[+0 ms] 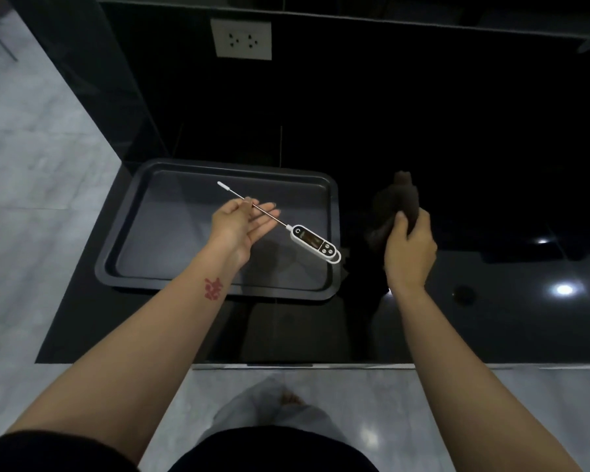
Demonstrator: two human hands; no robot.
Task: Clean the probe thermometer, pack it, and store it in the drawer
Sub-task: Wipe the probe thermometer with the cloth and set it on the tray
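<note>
Now our left hand (242, 223) pinches the slim steel stem of the white digital probe thermometer (280, 223) above the dark metal tray (123, 264); our right hand (409, 247) grips a crumpled dark cloth (394, 202). We should wipe stem-first, sparing the display.

The dark cloth (394, 206) blends into the black counter (491, 199), so its outline is hard to tell. The right hand (410, 247) covers its lower part. The thermometer (315, 244) display is too small to read.
</note>
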